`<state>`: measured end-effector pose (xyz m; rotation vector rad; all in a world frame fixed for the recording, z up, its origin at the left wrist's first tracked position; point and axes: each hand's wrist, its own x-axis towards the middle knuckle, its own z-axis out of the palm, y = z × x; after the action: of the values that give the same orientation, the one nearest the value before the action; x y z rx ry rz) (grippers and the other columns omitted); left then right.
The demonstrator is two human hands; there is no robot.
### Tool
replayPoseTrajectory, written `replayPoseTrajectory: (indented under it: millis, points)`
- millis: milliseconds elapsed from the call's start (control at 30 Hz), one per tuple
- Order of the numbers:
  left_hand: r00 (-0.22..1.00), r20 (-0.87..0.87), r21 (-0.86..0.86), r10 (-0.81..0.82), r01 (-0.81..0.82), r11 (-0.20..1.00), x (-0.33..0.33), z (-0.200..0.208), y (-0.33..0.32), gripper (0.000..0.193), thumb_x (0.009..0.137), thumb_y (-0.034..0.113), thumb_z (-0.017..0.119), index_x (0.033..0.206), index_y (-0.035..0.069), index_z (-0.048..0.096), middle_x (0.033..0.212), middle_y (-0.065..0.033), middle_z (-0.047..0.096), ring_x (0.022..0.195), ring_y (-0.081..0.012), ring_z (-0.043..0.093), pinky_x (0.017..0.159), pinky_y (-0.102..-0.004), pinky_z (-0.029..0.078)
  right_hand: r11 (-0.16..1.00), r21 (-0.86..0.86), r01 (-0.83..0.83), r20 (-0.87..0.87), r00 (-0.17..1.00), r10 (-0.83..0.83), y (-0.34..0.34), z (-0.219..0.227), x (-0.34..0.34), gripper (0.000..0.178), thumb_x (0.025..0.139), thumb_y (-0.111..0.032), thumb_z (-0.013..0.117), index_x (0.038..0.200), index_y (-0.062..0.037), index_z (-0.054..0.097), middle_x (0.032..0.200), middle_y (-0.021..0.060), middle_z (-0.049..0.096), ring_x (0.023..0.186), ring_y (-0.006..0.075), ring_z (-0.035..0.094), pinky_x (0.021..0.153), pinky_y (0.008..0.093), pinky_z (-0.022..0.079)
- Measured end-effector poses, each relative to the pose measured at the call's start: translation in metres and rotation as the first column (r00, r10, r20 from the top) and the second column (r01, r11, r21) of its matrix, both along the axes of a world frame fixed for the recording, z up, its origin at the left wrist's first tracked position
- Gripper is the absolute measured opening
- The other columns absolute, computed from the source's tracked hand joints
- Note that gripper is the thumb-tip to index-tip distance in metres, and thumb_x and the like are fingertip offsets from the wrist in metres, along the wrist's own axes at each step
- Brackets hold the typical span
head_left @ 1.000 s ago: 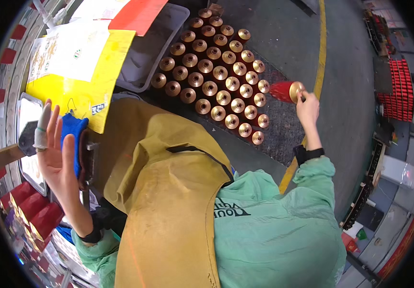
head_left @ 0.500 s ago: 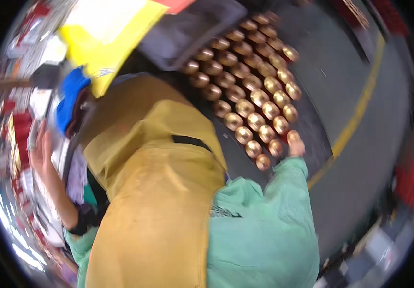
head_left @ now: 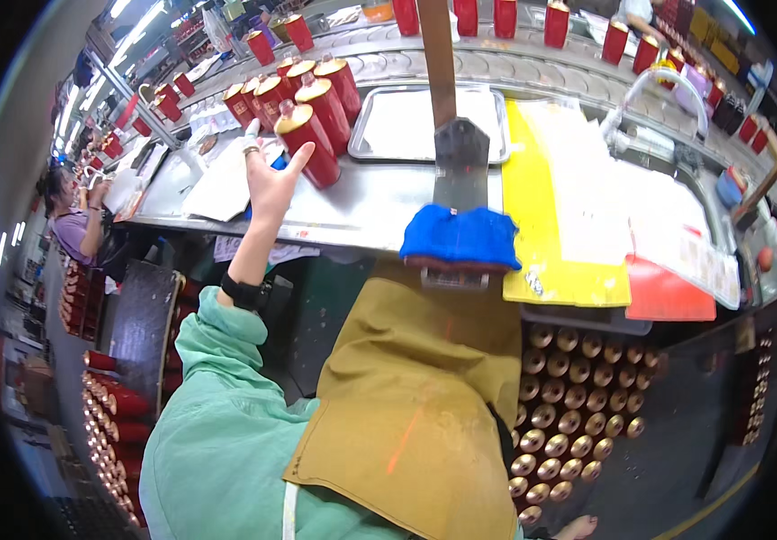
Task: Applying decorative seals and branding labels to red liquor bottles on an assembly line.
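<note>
My left hand (head_left: 271,183) is raised over the metal worktop, thumb and fingers spread, with nothing in it. The thumb overlaps the lower side of a red bottle with a gold neck (head_left: 312,144); whether it touches cannot be made out. Several more red bottles (head_left: 340,87) are grouped just behind. My right hand (head_left: 578,528) shows only in part at the lower edge, low down beside rows of gold-topped red bottles (head_left: 571,421). Its fingers are too small and partly cut off to read.
A metal tray (head_left: 363,135) lies behind a blue-cloth-wrapped fixture (head_left: 460,238) on a post. Yellow (head_left: 524,216) and red folders (head_left: 672,292) with papers lie to the right, near a faucet (head_left: 677,81). A conveyor (head_left: 533,67) runs behind. At far left sits a co-worker (head_left: 73,225).
My view has swung from the floor bottles up to the worktop. My left hand now shows beside the red bottles; my right hand has left the gold top it was on and sits at the lower edge.
</note>
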<state>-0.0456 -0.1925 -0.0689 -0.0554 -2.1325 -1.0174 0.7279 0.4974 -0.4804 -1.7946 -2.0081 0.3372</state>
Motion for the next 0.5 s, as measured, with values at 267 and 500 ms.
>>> replayPoseTrajectory:
  millis: [267,500]
  points:
    - [0.983,-0.147,0.310,-0.111,0.152,0.938,-0.114,-0.065,-0.022,0.098,0.070,0.029,0.103,0.144,-0.006,0.048,0.136,-0.0167,0.063,0.123,-0.0237,0.063,0.107,-0.0388,0.050,0.718,0.262,-0.645,-0.464,0.568,0.680,0.009,0.298,-0.443,0.035,0.108,-0.008,0.059,0.142,-0.0012,0.062,0.120,0.0105,0.072,0.109,0.0177,0.067,0.097,0.0309,0.052]
    - [0.988,-0.080,0.472,-0.130,0.153,0.868,-0.075,-0.056,0.012,0.052,0.076,0.004,0.091,0.120,-0.002,0.065,0.109,-0.0081,0.074,0.095,-0.0171,0.072,0.088,-0.0342,0.059,0.038,0.216,-0.976,-0.250,-0.018,0.968,-0.180,0.435,-0.792,0.028,0.098,0.008,0.057,0.120,-0.0014,0.071,0.106,0.0146,0.071,0.091,0.0262,0.069,0.079,0.0358,0.053]
